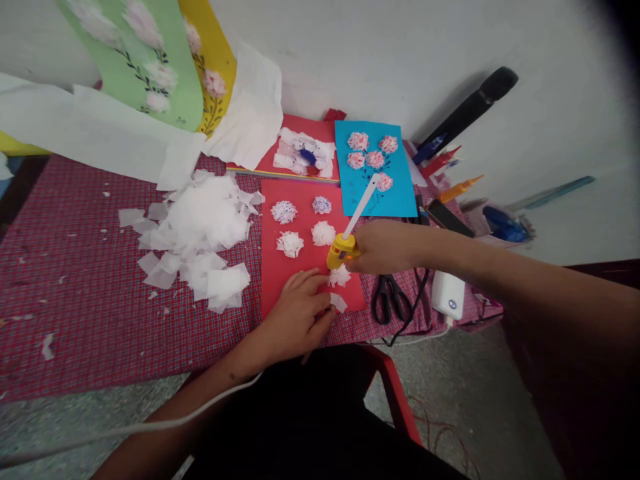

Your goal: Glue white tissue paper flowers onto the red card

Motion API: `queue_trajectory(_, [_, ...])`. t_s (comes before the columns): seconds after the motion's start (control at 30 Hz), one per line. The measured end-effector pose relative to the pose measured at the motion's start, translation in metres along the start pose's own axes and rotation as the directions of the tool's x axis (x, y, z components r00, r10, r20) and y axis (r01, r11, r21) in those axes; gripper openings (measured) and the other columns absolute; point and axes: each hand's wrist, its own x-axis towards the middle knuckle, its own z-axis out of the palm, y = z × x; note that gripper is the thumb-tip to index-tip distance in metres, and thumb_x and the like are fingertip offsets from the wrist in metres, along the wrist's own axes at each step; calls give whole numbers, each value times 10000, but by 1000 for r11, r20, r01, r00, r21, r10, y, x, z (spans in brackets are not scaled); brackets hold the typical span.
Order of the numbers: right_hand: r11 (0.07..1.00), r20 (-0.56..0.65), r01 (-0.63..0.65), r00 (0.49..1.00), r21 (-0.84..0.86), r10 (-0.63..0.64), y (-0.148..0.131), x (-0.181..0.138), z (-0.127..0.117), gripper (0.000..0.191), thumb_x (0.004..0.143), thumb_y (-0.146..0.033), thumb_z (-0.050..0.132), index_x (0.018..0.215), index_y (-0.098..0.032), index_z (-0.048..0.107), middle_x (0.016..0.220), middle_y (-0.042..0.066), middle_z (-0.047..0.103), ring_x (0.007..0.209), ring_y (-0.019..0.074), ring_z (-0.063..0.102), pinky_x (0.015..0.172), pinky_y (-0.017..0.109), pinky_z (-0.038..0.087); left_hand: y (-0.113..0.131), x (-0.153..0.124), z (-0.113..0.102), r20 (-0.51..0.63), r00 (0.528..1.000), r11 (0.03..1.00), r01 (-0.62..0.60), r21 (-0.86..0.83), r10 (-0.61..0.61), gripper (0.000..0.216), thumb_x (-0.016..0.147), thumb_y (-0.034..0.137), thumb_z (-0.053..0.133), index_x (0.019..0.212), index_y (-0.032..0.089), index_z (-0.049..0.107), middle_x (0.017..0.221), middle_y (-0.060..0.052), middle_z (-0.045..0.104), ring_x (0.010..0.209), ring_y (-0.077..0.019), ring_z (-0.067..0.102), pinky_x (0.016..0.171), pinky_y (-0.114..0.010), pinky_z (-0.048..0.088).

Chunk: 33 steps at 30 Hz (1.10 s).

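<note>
In my right hand (pixel 383 245) is a yellow glue gun (pixel 341 251) with a long white glue stick (pixel 361 207) standing out of its back. Its front end points down over a small white paper flower (pixel 340 275) near the lower right of the red sheet (pixel 275 280). My left hand (pixel 300 313) lies on that sheet, fingers stretched toward this flower. Beside its fingertips is a loose white paper piece (pixel 339 303). Further up the sheet sit two white paper flowers (pixel 290 244) and two purple-speckled ones (pixel 284 212). The glue gun's nozzle is hidden.
Left of the sheet is a heap of white paper squares (pixel 205 220). A blue card with pink flowers (pixel 405 187) lies at the back. Black scissors (pixel 390 300), a white power bank (pixel 448 293) and cables are at the right. A white cable (pixel 200 410) crosses my left forearm.
</note>
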Motion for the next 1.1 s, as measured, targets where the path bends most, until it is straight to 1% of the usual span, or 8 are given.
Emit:
queue_trajectory(0.2, [1000,-4,-9,1000,4,9,0,-1,-1,290,901,-364,581,876,-151,775,808,119,738,714,225,650,644,332,387,1,1,0,-15,1000,1000,1,-13,-1,281,1010,332,525,969,192,764,1397,-127,621,1403,-320,482,1235,-557,323])
queue_trajectory(0.43, [1000,-51,9,999,8,-9,7,-1,4,297,900,-380,580,964,-165,774,863,114,749,780,238,668,682,333,407,0,0,1,-17,1000,1000,-3,-4,3,267,1009,323,526,986,200,762,1398,-115,618,1406,-312,483,1244,-561,317])
queue_trajectory(0.57, [1000,-33,-3,999,-13,2,6,-3,2,287,903,-378,587,930,-162,774,835,116,743,764,238,667,666,333,403,0,-1,1,-17,1000,1000,-9,-2,9,262,1011,329,527,990,206,757,1401,-109,617,1408,-312,480,1235,-572,329])
queue_trajectory(0.7, [1000,-16,-8,1000,5,8,5,-6,0,280,903,-375,598,933,-158,772,838,123,746,767,235,664,671,331,411,0,-1,0,-12,1000,1000,-4,-5,4,266,1014,326,520,997,207,757,1409,-103,615,1419,-308,473,1241,-569,321])
queue_trajectory(0.83, [993,-54,41,998,110,-36,12,-9,1,222,881,-350,613,918,-182,754,843,95,748,735,210,644,665,325,420,1,0,-1,-3,1000,1000,-2,0,2,273,1010,319,517,1009,197,761,1413,-118,612,1423,-318,469,1240,-570,319])
queue_trajectory(0.9, [983,-69,45,997,176,-34,16,-11,2,192,870,-339,624,893,-189,741,809,77,735,715,204,638,655,324,429,1,0,-1,-5,1000,1000,-8,-2,8,271,1008,318,518,1012,197,761,1408,-122,616,1415,-320,478,1236,-575,325])
queue_trajectory(1.03, [941,-64,6,998,337,16,25,-22,6,161,881,-349,634,864,-203,701,685,21,677,601,164,590,577,301,418,0,-1,1,-31,999,1000,-6,-2,6,249,1000,312,534,1014,210,761,1401,-116,624,1406,-320,488,1228,-585,337])
queue_trajectory(1.1, [890,-56,-41,996,455,75,30,-30,11,196,890,-398,654,866,-206,692,635,0,639,545,143,557,540,289,406,-1,-1,3,-41,999,1000,-4,8,4,232,992,294,542,1003,213,759,1401,-112,625,1403,-317,489,1224,-586,344])
